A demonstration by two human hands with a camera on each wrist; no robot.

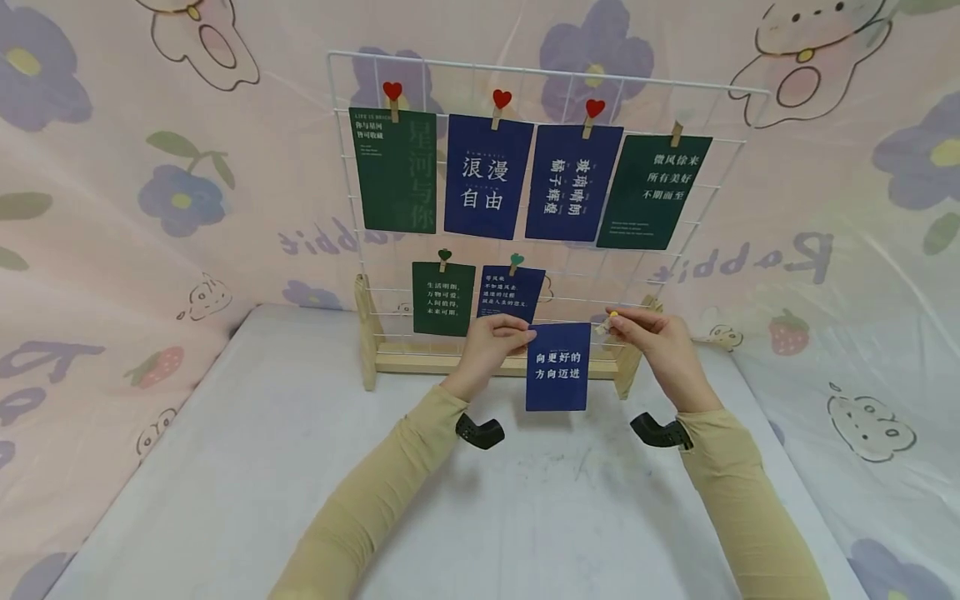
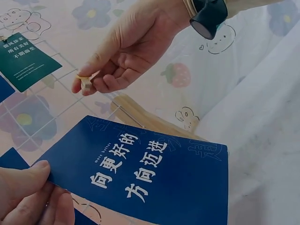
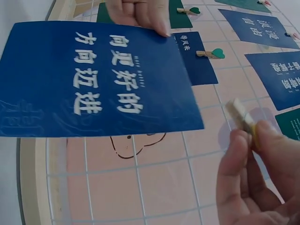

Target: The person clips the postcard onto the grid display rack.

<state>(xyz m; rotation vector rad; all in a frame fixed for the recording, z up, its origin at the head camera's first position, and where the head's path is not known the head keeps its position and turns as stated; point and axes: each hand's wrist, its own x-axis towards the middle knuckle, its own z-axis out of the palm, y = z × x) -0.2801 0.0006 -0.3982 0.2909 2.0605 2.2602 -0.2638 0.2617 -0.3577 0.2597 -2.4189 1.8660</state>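
By its upper left corner, a blue card (image 1: 557,392) with white characters is pinched between the thumb and fingers of my left hand (image 1: 487,350). The card hangs upright in front of the lower part of a white wire grid (image 1: 723,167). To its right, my right hand (image 1: 667,354) pinches a small wooden clothespin (image 3: 239,112) with a yellow piece at the grip end. In the right wrist view the clothespin points towards the grid, apart from the card. Behind the left hand, a clipped blue card (image 1: 513,287) is partly covered.
The grid stands in a wooden base (image 1: 412,360) on a white table (image 1: 300,467). Across its top hang several green and blue cards (image 1: 393,183) on clothespins, some with red hearts (image 1: 502,98). Lower left, a green card (image 1: 442,308) hangs too. A patterned cloth (image 1: 187,275) surrounds the table.
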